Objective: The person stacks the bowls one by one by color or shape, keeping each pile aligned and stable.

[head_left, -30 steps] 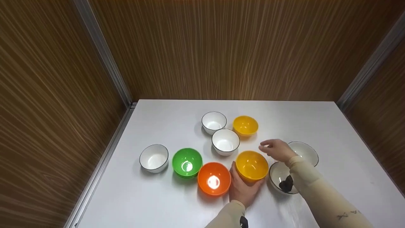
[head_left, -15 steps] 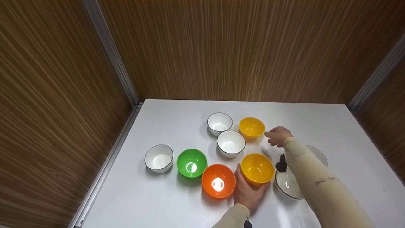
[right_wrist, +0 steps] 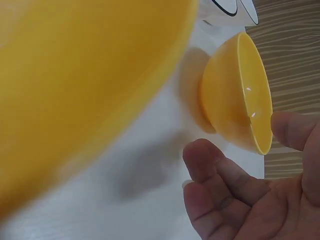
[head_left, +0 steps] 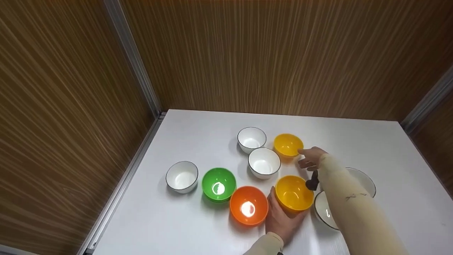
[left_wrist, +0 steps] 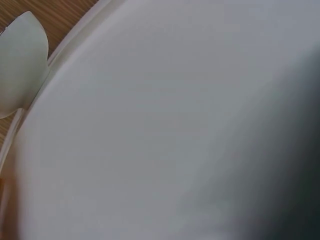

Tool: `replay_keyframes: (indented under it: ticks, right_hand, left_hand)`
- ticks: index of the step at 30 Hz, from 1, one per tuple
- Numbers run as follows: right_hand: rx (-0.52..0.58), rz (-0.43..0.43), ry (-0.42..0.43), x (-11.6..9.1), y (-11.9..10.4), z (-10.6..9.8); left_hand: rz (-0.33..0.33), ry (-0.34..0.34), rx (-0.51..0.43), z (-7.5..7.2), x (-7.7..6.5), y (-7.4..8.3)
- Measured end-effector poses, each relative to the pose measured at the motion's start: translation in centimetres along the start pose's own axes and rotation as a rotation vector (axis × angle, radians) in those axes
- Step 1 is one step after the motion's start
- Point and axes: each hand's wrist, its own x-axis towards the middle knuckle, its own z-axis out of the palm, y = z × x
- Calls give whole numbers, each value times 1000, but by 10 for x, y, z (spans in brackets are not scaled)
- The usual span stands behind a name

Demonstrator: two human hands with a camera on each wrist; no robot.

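Observation:
In the head view my left hand (head_left: 284,223) grips the near yellow bowl (head_left: 294,193) from the front left, its fingers and thumb curled round the lower side. Farther back, my right hand (head_left: 312,157) is at the right edge of the far yellow bowl (head_left: 288,145). The right wrist view shows the thumb (right_wrist: 292,127) at that bowl's rim, while the other fingers (right_wrist: 212,165) are spread and apart from its wall. The near yellow bowl (right_wrist: 85,85) looms large there. Most of the left wrist view is blurred white table surface.
White dark-rimmed bowls stand at the back (head_left: 251,139), in the middle (head_left: 264,163) and at the left (head_left: 182,177). A green stack (head_left: 218,184) sits beside an orange bowl (head_left: 248,206). Two white bowls (head_left: 324,209) lie partly under the right forearm. Wood-grain walls (head_left: 276,56) enclose the table.
My right hand has moved forward from above the near yellow bowl to the far yellow bowl's rim. My left hand keeps its grip. The head view has shifted slightly.

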Motion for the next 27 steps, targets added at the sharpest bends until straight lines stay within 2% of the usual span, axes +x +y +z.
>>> replay_keyframes:
  ticks: [8,14,19,27]
  right_hand:
    - [59,21,-31,3,15,4]
    - [169,-7,5,2,24,-2]
    - [142,-20,0,-7,31,-11]
    - [58,-161,8,-30,27,-28]
  left_hand:
    - [20,-43,-3,0,-14,1]
    - [53,-39,-13,6,-20,6]
    - [50,-42,-31,9,-23,10]
    - [34,-58,-42,12,-17,11]
